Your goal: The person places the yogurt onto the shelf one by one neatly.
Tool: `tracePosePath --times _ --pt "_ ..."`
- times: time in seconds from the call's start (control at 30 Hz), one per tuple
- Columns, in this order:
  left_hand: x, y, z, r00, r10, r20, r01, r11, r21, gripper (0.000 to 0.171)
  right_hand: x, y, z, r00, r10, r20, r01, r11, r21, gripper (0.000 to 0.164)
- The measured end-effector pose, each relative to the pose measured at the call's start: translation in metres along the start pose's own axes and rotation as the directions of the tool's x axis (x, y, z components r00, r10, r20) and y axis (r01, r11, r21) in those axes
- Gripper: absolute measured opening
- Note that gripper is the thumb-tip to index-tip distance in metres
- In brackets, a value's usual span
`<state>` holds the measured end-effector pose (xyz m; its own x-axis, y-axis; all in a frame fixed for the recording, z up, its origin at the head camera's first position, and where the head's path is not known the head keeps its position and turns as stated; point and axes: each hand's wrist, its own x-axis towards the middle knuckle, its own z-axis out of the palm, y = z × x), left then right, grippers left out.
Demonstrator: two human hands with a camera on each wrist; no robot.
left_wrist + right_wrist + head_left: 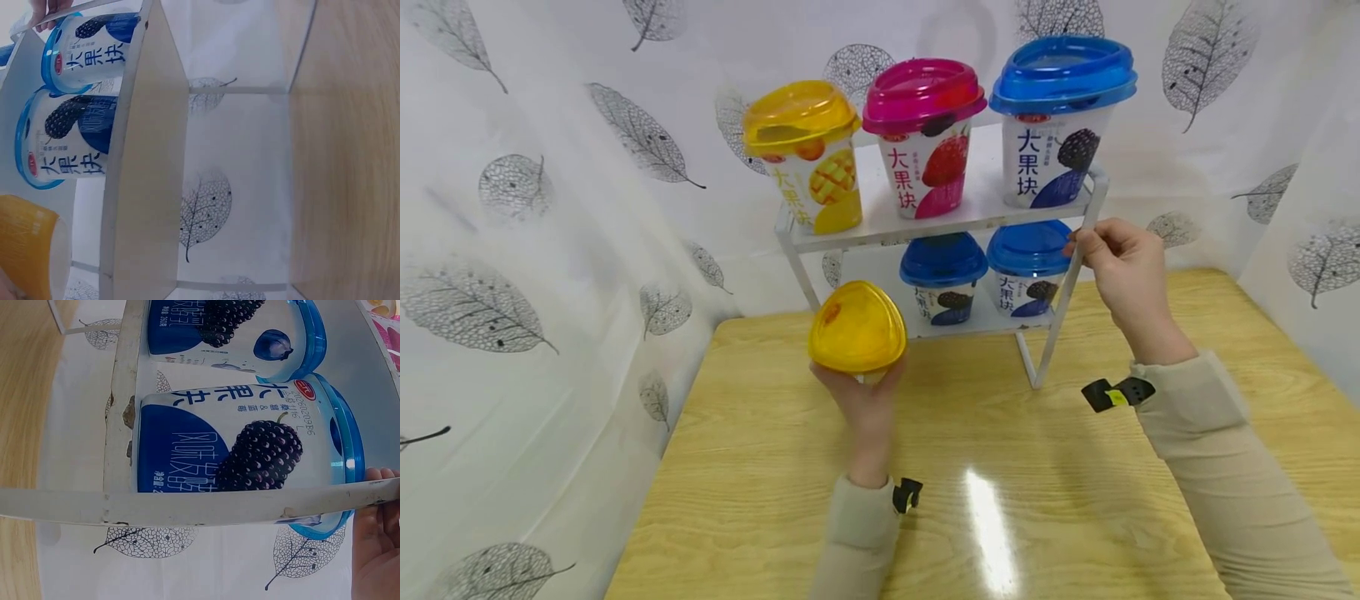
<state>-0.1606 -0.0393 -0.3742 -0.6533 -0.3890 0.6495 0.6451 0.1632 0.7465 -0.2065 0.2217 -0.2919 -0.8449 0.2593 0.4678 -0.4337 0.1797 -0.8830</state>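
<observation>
My left hand (865, 408) grips a yogurt cup with a yellow lid (857, 327) from below. It is in front of the lower shelf's left part. In the left wrist view the cup's yellow side (28, 240) shows at lower left. On the lower shelf stand two blue-lidded yogurt cups (943, 283) (1030, 271), side by side. With thumb and fingers my right hand (1131, 271) holds the right post (1067, 300) of the white two-tier rack, close to the nearer blue lid (347, 450). The post hides part of that cup in the right wrist view.
Three larger cups line the rack's top shelf (985, 218): yellow-lidded (835, 187), pink-lidded (925, 142) and blue-lidded (1052, 125). The rack stands at the back of a wooden table (760, 467). White cloth with leaf prints (587, 250) hangs behind and beside it.
</observation>
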Motion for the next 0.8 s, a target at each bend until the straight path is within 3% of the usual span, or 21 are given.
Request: tracePosePath --times 0.07,0.23,0.37,0.47,0.67,0.8 --pt "0.001 -0.001 0.004 1.0 -0.022 -0.004 0.022 1.0 -0.006 0.088 0.0 0.0 0.0 1.0 -0.003 0.0 0.003 1.0 -0.01 0.016" --pt "0.006 -0.011 0.015 0.997 0.035 -0.071 -0.032 0.999 0.041 0.089 0.0 0.001 -0.001 1.0 -0.009 0.003 0.01 0.999 -0.036 0.016" --pt "0.008 -0.031 0.02 0.989 0.105 -0.105 -0.089 0.985 0.146 0.092 0.0 0.001 -0.001 1.0 -0.012 0.003 0.012 1.0 -0.014 0.016" --pt "0.008 -0.045 0.022 0.986 0.124 -0.111 -0.097 0.97 0.222 0.094 0.0 0.001 -0.001 1.0 -0.01 0.003 0.01 1.0 -0.017 0.016" --pt "0.011 -0.047 0.023 0.991 0.092 -0.095 -0.06 0.952 0.299 0.094 0.0 0.001 0.0 1.0 -0.003 -0.001 0.003 1.0 -0.014 0.015" --pt "0.01 -0.044 0.025 0.993 0.001 -0.121 0.036 0.953 0.301 0.095 0.0 0.001 0.0 1.0 -0.004 -0.002 0.004 1.0 -0.011 0.014"
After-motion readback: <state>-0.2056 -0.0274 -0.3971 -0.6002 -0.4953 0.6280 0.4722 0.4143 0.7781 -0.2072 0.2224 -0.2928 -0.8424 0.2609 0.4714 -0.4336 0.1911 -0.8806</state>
